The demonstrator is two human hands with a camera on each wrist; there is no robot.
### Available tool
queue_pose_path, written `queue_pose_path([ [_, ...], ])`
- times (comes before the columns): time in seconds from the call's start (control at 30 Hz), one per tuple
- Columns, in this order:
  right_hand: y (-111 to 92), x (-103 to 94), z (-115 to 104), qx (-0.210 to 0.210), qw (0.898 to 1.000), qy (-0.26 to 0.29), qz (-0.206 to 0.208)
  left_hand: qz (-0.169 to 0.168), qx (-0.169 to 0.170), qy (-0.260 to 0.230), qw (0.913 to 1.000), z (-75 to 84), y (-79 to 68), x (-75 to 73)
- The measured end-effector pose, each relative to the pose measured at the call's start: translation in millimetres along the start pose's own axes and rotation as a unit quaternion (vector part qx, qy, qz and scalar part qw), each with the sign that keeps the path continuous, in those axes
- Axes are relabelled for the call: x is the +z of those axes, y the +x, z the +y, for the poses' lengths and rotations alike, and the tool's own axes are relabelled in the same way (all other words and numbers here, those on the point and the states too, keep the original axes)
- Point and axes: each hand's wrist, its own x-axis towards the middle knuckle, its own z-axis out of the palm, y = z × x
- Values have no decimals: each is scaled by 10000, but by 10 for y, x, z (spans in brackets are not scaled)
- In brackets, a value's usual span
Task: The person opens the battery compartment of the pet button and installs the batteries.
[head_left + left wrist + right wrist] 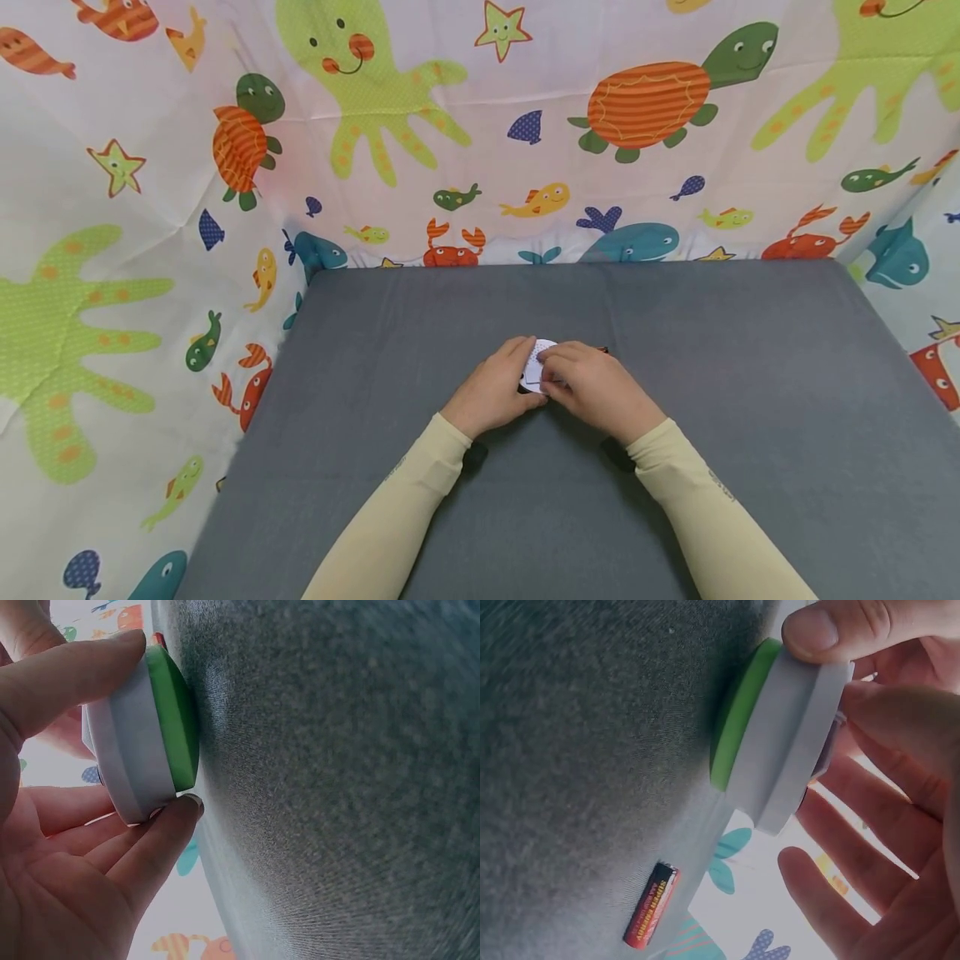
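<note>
A round white device (131, 742) with a green base (176, 724) is tilted on the grey table. Its pale upper face (533, 369), with a square outline and small print, shows partly in the head view. My left hand (498, 386) grips it from the side, thumb on the white rim and fingers beneath. My right hand (596, 387) reaches over that face. In the right wrist view its thumb (885, 705) touches the face beside a dark raised part (825, 754), its other fingers stretched loosely. What lies under the fingertips is partly hidden.
A red and black AA battery (652, 905) lies on the table just beyond the right hand; its end (602, 349) peeks out in the head view. The grey tabletop (420, 325) is bordered by a sea-animal print curtain (480, 125) at the back and sides.
</note>
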Motion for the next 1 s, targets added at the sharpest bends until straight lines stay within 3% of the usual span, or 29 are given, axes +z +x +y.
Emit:
queue_pose_path([
  [0.13,11,-5,-35,-189,9995,-191,145,2,32,8,10000,-10,3,11],
  [0.27,-49,-86,-34,-36,9994,-272,204,-56,-72,47,9999,2,8,28],
  [0.47,-354,-363,182,738,9956,-575,55,-177,-320,83,9993,29,30,22],
  [0.6,-606,-511,388,1513,9855,-710,-284,-234,-524,85,9983,28,40,-7],
  [0.7,-743,-552,499,1854,9788,-680,-553,-296,-623,134,9975,17,40,-14],
  [0.87,-864,-520,597,1955,9755,-594,-813,-355,-686,151,9969,11,27,18],
  [1.0,-826,-512,631,1998,9751,-496,-822,-304,-663,65,9973,35,14,19],
])
